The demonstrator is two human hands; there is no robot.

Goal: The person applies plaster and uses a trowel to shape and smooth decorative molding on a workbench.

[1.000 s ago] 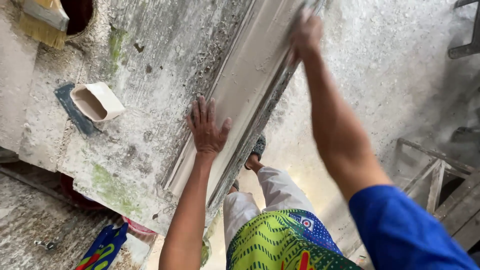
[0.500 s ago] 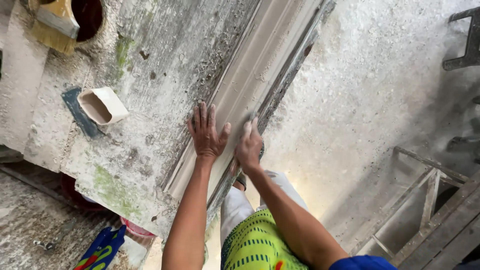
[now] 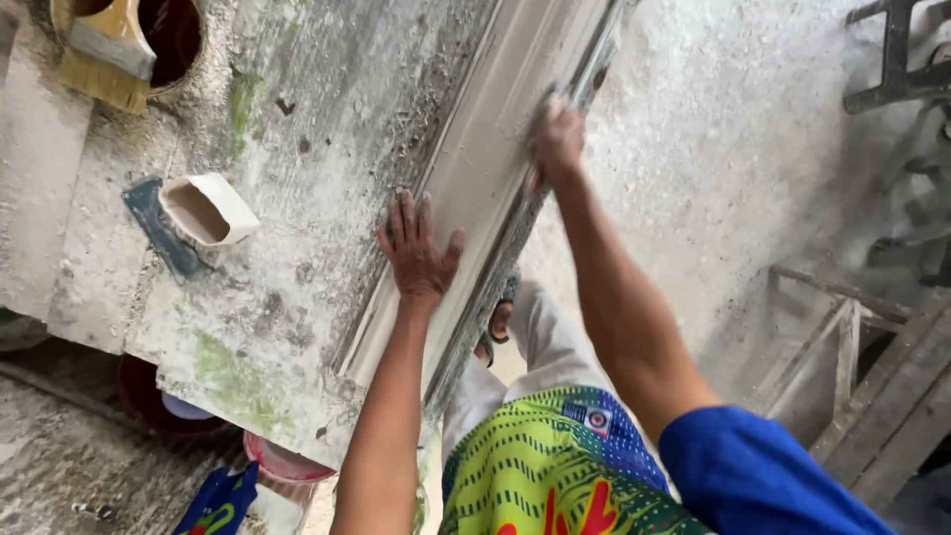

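The moulding [image 3: 485, 188], a long pale strip with ridges along its length, lies slantwise on the stained, dusty workbench [image 3: 297, 129] and runs along the bench's right edge from near the person's waist up to the top of the view. Starting at the far left, a wide brush [image 3: 104, 54] with yellowish bristles sits at the top corner beside a dark round hole. Below it a small cut-open white container [image 3: 208, 208] rests on a dark blue flat scraper [image 3: 158, 233], well clear of the strip. Under the bench edge stand a dark red basin [image 3: 149, 406] and a pink-rimmed bucket [image 3: 282, 466]. Next comes the left hand [image 3: 418, 253], laid flat on the moulding with fingers spread apart, pressing on its lower part. Farther up the strip, the right hand [image 3: 557, 139] is closed around a small pale pad or rag, pressed against the moulding's right edge. Nothing lies on the strip between the two hands. To the right, a dusty floor, a wooden frame [image 3: 842, 337] and a dark metal stand [image 3: 897, 54] sit well apart.
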